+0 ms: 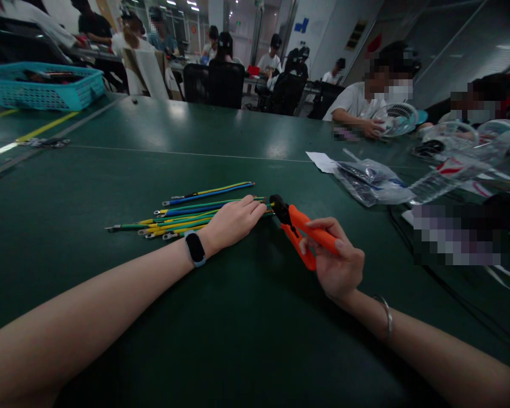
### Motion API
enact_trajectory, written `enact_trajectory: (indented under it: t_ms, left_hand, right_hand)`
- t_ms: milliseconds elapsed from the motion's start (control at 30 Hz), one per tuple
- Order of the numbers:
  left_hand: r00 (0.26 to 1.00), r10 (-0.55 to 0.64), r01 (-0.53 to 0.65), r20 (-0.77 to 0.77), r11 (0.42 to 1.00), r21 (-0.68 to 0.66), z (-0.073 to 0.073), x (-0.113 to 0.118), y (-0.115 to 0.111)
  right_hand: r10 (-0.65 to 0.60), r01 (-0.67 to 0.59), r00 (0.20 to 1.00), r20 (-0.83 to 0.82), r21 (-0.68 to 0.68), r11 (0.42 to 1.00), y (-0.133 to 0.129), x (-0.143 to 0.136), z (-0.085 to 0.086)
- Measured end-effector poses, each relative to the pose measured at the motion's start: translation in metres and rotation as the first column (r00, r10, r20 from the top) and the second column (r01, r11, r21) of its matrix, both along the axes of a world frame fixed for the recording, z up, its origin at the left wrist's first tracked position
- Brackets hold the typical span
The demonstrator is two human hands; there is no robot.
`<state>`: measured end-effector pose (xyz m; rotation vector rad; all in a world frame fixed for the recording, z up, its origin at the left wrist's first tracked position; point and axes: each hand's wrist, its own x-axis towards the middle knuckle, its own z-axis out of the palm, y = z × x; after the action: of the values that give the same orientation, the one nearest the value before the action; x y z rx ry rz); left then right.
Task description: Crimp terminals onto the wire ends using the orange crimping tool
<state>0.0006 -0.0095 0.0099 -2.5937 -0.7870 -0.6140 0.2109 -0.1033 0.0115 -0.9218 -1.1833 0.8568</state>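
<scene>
Several blue, green and yellow wires (pixel 182 222) with metal lugs at their left ends lie in a loose bunch on the green table (pixel 238 317). Over their right part is my left hand (pixel 237 222), its fingers close together on the wires; the palm side is hidden. My right hand (pixel 338 258) grips the orange-handled pliers (pixel 312 226), whose handles are spread apart. The black jaws are at the right ends of the wires, just beyond my left fingertips, around or beside a yellow-green wire end; which one is too small to tell.
A blue basket (pixel 46 97) stands at the far left, with small metal parts (pixel 46 143) in front. Plastic bags (pixel 369 180), a clear bottle (pixel 446 173) and cables lie at right. Across the table a person holds a white fan (pixel 395 120).
</scene>
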Motion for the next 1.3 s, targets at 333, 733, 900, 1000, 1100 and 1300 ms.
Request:
enact_trajectory:
  t_ms: [333, 733, 900, 1000, 1100, 1300]
  left_hand:
    - [1.000, -0.002, 0.002, -0.003, 1.000, -0.009, 0.001, -0.001, 0.000]
    - [1.000, 0.001, -0.001, -0.005, 1.000, -0.003, -0.001, 0.000, 0.001]
    - [1.000, 0.005, -0.005, -0.015, 1.000, -0.015, -0.002, 0.001, 0.002]
    - [1.000, 0.006, -0.006, -0.014, 1.000, -0.026, -0.003, 0.001, 0.002]
    - [1.000, 0.012, -0.013, -0.017, 0.999, -0.041, -0.002, 0.002, 0.002]
    - [1.000, 0.013, -0.014, -0.018, 0.998, -0.061, 0.000, 0.001, 0.002]
  right_hand:
    - [0.046, -0.046, 0.999, 0.002, 0.024, 0.999, 0.000, 0.003, -0.001]
    - [-0.010, 0.010, 1.000, -0.018, -0.021, 1.000, 0.008, -0.006, 0.006]
    - [0.004, -0.004, 1.000, -0.017, -0.024, 1.000, 0.009, -0.005, 0.006]
    - [0.011, -0.011, 1.000, -0.021, -0.004, 1.000, 0.009, -0.007, 0.003]
    - [0.039, -0.039, 0.999, 0.011, 0.056, 0.998, 0.007, -0.009, -0.003]
    - [0.102, -0.113, 0.990, 0.096, 0.117, 0.987, 0.004, -0.008, -0.011]
